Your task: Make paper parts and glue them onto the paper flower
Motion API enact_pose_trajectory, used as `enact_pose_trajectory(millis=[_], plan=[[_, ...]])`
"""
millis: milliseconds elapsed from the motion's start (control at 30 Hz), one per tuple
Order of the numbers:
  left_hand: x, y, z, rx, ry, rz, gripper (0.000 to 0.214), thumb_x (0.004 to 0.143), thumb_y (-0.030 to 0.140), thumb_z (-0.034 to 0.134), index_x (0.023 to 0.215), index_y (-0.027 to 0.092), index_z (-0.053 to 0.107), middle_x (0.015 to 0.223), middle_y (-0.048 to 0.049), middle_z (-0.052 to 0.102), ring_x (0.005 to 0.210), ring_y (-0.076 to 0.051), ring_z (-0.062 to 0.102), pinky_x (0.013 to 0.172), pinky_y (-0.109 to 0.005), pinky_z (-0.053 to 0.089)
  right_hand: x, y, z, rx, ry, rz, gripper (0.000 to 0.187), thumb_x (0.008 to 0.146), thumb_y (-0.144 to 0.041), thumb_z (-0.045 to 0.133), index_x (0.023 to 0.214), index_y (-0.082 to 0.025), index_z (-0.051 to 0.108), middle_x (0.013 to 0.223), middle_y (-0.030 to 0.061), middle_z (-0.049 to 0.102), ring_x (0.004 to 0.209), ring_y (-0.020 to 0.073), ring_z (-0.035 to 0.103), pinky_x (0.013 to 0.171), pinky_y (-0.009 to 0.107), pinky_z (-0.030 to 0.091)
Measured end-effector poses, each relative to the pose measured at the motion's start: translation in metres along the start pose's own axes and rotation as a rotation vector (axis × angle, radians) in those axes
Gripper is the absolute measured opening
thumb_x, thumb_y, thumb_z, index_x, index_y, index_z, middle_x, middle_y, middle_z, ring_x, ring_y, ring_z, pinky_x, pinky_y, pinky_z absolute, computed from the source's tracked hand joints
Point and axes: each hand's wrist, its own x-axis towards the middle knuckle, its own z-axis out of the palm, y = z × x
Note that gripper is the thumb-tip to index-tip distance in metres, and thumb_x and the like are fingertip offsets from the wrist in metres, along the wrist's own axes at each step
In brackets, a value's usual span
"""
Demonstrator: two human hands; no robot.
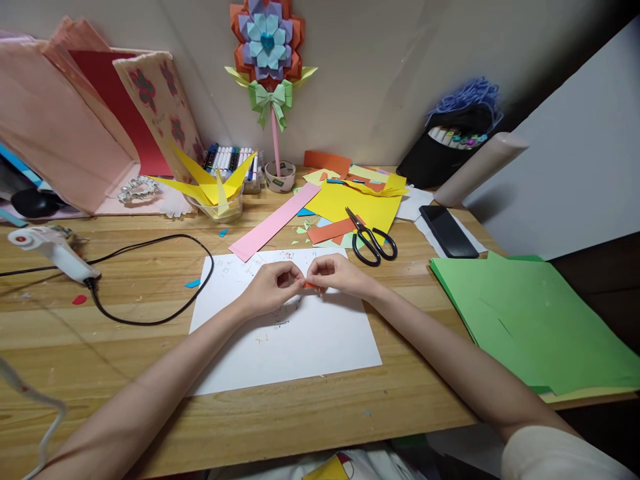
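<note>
Both hands meet above a white sheet of paper (300, 340) that has small coloured marks on it. Between the fingertips is a small piece of orange paper (311, 286), mostly covered by the fingers. My left hand (273, 287) pinches its left side with thumb and index finger. On its right side my right hand (340, 275) grips it in the same way. Just beyond the right hand lie black-handled scissors (373, 243), their blades resting on a heap of coloured paper.
A glue gun (55, 253) with a looping black cord lies left. Behind are a pink strip (275, 223), yellow paper (350, 207), a clear bowl (220, 209) and a paper flower (267, 43) upright in a tape roll. Right are a phone (449, 231) and green sheets (540, 320).
</note>
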Motion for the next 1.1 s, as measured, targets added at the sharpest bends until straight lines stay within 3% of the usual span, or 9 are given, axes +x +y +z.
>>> enact_pose_trajectory(millis=[233,533,733,1100], plan=[[0.003,-0.001,0.001,-0.052,0.036,-0.05,0.028,0.081,0.038,0.049,0.08,0.013,0.061,0.072,-0.0033,0.061,0.06,-0.011,0.051,0.053,-0.022,0.038,0.003,0.004,0.002,0.032,0.133,-0.063,0.028,0.071,-0.04,0.066,0.074,-0.014,0.057,0.061,0.0006,0.059,0.054,0.0103,0.056,0.052,0.023,0.046],[0.005,-0.002,-0.001,-0.233,-0.016,-0.109,0.03,0.08,0.039,0.052,0.08,0.012,0.064,0.078,-0.0072,0.066,0.063,-0.012,0.057,0.058,-0.024,0.044,0.006,0.013,0.009,0.029,0.247,-0.1,0.028,0.069,-0.04,0.067,0.072,-0.014,0.058,0.065,0.0021,0.061,0.054,0.0102,0.056,0.05,0.022,0.044],[0.01,-0.001,-0.013,-0.399,-0.092,-0.204,0.032,0.08,0.041,0.053,0.074,0.011,0.064,0.067,-0.0068,0.068,0.065,-0.016,0.063,0.059,-0.025,0.043,0.005,0.01,0.005,0.025,0.214,-0.083,0.025,0.069,-0.036,0.068,0.071,-0.013,0.06,0.059,0.0004,0.058,0.051,0.0093,0.054,0.049,0.021,0.042],[0.012,0.004,-0.017,-0.282,-0.105,-0.288,0.025,0.071,0.037,0.062,0.069,0.013,0.069,0.067,-0.0053,0.068,0.064,-0.013,0.061,0.06,-0.023,0.044,0.005,0.011,0.004,-0.006,0.161,-0.063,0.022,0.068,-0.033,0.068,0.071,-0.012,0.061,0.063,0.0015,0.059,0.053,0.0092,0.054,0.051,0.021,0.042]])
